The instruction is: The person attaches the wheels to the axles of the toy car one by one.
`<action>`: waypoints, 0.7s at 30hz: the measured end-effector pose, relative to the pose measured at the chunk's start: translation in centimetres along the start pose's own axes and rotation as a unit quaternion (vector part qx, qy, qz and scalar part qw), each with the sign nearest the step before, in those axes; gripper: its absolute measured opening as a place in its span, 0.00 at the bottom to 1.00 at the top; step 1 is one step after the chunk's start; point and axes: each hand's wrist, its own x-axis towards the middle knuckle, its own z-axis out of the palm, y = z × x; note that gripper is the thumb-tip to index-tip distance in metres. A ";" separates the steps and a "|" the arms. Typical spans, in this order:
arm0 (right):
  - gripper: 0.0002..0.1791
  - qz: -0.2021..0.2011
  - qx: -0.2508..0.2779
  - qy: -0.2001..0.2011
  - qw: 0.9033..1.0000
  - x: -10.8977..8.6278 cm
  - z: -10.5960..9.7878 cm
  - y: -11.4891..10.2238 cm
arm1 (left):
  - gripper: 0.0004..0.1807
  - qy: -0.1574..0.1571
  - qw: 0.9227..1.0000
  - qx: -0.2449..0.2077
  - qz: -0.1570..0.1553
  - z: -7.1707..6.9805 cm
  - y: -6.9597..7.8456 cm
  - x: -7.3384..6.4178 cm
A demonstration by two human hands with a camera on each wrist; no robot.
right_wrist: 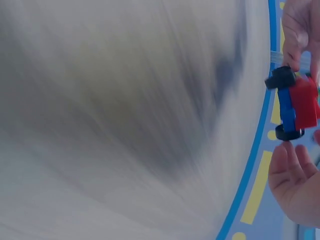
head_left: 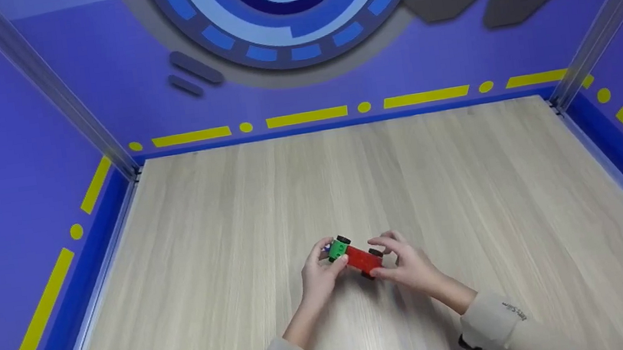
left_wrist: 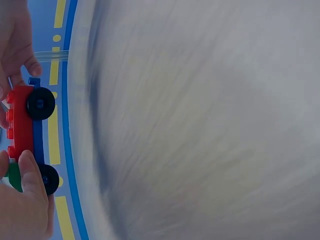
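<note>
A toy car (head_left: 363, 259) of building bricks, with a red body, green front brick and black wheels, is held between both hands above the table. My left hand (head_left: 318, 278) grips its green end (head_left: 337, 248), thumb on top at the join with the red part. My right hand (head_left: 412, 266) curls round the red end, thumb at the near corner and fingers by the far wheel (head_left: 375, 252). Side on in the left wrist view, the red brick (left_wrist: 22, 120) shows studs and sits on a blue base (left_wrist: 38, 142). Part of the green end is hidden by the left fingers.
A pale wood-grain table (head_left: 232, 208) lies under the hands. Blue-purple walls with yellow marks stand behind (head_left: 302, 99) and at both sides, with metal posts at the back corners. A metal edge strip (head_left: 97, 320) runs along the left side.
</note>
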 end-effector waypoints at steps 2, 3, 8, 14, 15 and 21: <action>0.28 -0.013 -0.031 0.024 0.999 -0.1 0.3 -0.1 | 0.26 0.006 1.000 -0.003 -0.001 0.1 0.1 -0.1; 0.29 -0.021 -0.047 0.035 0.998 -0.2 0.4 0.0 | 0.26 0.008 1.000 -0.002 -0.001 0.1 0.1 -0.1; 0.26 -0.067 -0.097 0.076 0.990 -0.4 0.8 0.2 | 0.27 0.017 1.000 0.006 -0.004 0.3 0.2 -0.1; 0.23 -0.088 -0.087 0.076 0.989 -0.5 1.1 0.6 | 0.28 0.021 1.000 -0.002 -0.006 0.4 -0.9 0.5; 0.23 -0.089 -0.084 0.076 0.990 -0.5 1.1 0.7 | 0.28 0.021 1.000 0.002 -0.005 0.4 -1.3 0.6; 0.20 -0.091 -0.079 0.076 0.990 -0.4 0.8 0.8 | 0.32 0.014 0.999 0.049 0.012 0.5 -2.8 1.4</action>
